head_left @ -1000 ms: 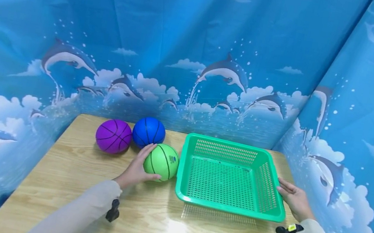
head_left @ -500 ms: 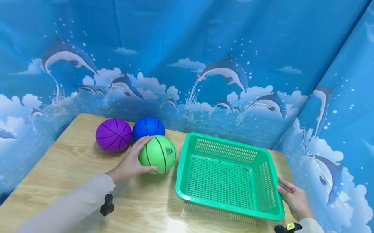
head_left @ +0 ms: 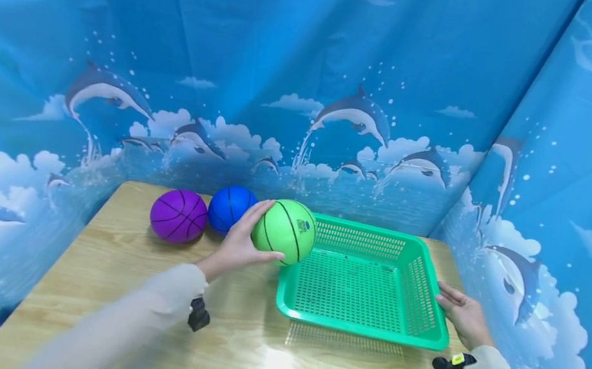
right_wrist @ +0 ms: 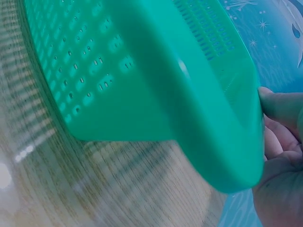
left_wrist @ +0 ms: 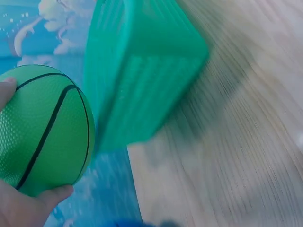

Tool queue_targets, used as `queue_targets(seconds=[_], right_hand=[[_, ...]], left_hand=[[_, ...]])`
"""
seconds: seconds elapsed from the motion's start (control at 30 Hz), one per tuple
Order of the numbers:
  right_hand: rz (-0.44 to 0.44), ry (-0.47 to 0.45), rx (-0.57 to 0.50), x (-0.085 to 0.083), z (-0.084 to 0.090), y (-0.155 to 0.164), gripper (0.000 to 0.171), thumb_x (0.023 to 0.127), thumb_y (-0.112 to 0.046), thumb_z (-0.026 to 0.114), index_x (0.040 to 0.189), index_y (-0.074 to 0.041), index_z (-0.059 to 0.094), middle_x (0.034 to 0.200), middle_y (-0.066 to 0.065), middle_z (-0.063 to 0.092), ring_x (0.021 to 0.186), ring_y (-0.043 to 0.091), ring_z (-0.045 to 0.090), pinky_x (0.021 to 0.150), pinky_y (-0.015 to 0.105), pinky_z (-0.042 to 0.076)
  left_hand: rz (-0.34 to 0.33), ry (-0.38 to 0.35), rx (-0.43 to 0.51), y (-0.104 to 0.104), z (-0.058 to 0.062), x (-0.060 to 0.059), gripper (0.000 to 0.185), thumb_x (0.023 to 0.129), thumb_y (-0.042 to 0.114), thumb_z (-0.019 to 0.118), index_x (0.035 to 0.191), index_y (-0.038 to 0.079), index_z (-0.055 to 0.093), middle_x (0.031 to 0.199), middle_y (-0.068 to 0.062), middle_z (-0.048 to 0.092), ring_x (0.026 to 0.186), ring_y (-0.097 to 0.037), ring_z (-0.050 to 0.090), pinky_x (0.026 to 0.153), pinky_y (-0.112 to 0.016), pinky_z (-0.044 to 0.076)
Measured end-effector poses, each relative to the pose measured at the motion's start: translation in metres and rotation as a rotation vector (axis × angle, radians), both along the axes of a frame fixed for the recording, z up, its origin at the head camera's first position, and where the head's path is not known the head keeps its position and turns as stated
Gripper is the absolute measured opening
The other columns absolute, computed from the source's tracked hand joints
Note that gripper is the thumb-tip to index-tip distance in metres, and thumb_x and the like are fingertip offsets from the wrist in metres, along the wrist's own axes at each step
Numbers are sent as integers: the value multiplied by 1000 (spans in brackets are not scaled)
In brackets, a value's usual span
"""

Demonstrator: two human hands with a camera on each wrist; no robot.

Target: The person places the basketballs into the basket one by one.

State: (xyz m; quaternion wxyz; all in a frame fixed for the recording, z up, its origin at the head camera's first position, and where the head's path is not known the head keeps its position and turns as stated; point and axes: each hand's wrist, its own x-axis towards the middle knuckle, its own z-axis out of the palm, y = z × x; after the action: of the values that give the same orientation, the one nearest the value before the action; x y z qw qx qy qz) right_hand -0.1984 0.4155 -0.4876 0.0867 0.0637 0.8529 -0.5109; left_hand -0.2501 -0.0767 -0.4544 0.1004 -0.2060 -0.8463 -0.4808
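Observation:
A light green ball [head_left: 285,231] with black basketball lines is raised off the table in my left hand [head_left: 241,244]. The thumb lies along its near side, and the fingers curve over its left. It overlaps the left rim of a green perforated plastic basket [head_left: 348,331] in the head view. In the left wrist view the ball [left_wrist: 45,132] is beside the basket's outer wall [left_wrist: 147,94]. My right hand [head_left: 464,317] holds the basket's right rim. The right wrist view shows the thumb at the rim [right_wrist: 222,156], with other fingers curled below and partly hidden.
A purple ball [head_left: 178,216] and a blue ball [head_left: 229,207] rest on the wooden table [head_left: 243,358] at the back left. Blue dolphin-print curtains [head_left: 315,70] stand behind the table and along its sides.
The green ball has come up off the table. It first shifted slightly left with my left hand, then moved right to the basket's left rim. My right hand and the basket hardly moved.

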Motion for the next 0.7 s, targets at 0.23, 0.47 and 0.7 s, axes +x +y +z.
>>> queue_targets(seconds=[0.23, 0.47, 0.7], right_hand=[[-4, -1, -5, 0, -1, -1, 60, 101, -32, 47, 150, -3, 27, 150, 25, 30, 133, 42, 35, 100, 40, 46], [-6, 2, -4, 0, -2, 1, 59, 101, -31, 48, 150, -4, 28, 150, 25, 31, 115, 6, 54, 99, 38, 48], [-8, 6, -26, -1, -2, 2, 60, 101, -31, 49, 149, -3, 29, 150, 25, 30, 95, -18, 47, 96, 32, 50]], left_hand=[[-19, -132, 48, 54, 0, 2, 106, 65, 36, 89, 151, 30, 28, 156, -4, 25, 135, -35, 36, 98, -53, 44], [-21, -216, 49, 102, -13, 4, 106, 67, 36, 88, 152, 28, 25, 157, -4, 23, 137, -32, 35, 102, -51, 42], [36, -264, 72, 141, -28, 9, 105, 68, 32, 88, 152, 22, 26, 156, -7, 25, 138, -33, 34, 102, -54, 40]])
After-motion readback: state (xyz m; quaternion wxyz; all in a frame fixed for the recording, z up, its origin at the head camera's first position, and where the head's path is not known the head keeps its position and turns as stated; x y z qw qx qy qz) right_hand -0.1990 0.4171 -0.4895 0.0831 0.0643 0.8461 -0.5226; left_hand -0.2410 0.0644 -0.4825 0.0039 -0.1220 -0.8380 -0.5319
